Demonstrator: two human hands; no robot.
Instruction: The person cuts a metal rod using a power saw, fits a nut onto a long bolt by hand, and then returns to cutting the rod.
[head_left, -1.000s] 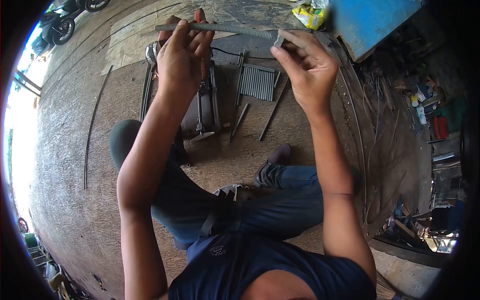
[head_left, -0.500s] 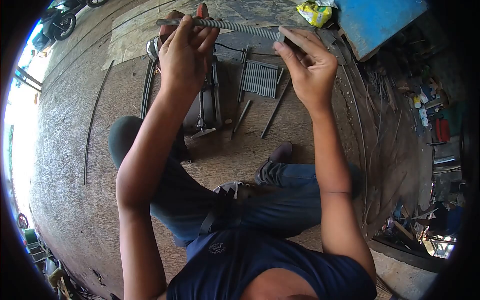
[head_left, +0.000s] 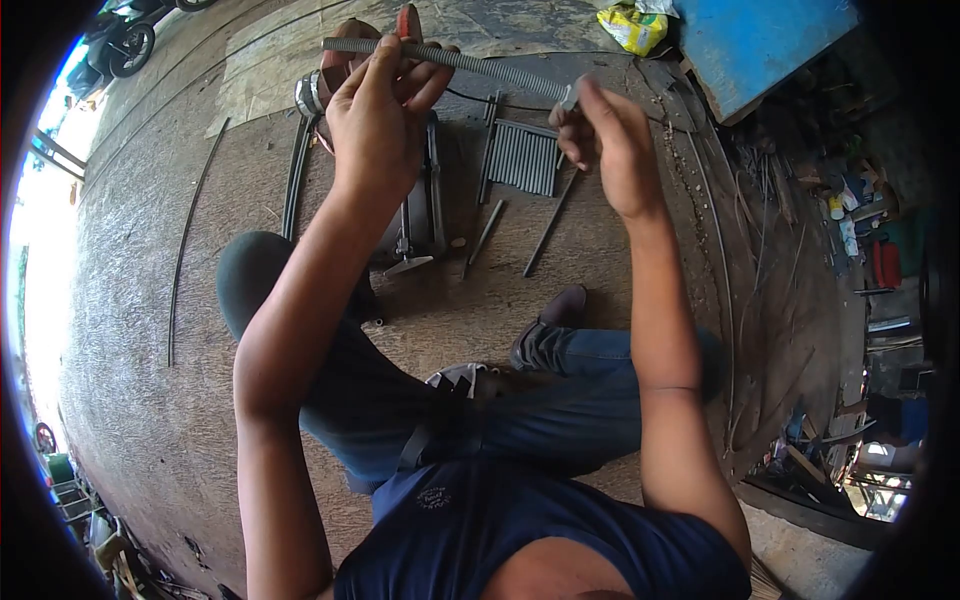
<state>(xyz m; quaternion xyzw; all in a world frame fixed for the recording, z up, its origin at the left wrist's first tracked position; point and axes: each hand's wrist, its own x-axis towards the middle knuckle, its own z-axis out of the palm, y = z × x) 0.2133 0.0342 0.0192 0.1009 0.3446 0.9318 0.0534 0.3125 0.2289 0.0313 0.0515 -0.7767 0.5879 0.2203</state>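
Observation:
My left hand [head_left: 380, 125] pinches a long grey threaded rod [head_left: 490, 69] near its left end, thumb on top. The rod slants down to the right, held up off the floor. At its right end sits a nut [head_left: 569, 97], with the fingers of my right hand [head_left: 618, 140] closed around it. My right fingertips are partly blurred. Behind my left hand stands a machine with a red handle [head_left: 408, 22] and a grey base [head_left: 432, 190], looking like a cut-off saw, partly covered by my hand and forearm.
A row of several short rods [head_left: 523, 158] lies on the floor between my hands. Loose rods [head_left: 550, 225] lie closer to me, and a long thin rod [head_left: 197, 240] lies left. At upper right are a yellow bag [head_left: 632, 30] and a blue panel [head_left: 765, 45].
My right hand has turned at the nut, its fingers now curled below. The rod's right end has dropped a little, and my left hand has shifted slightly right.

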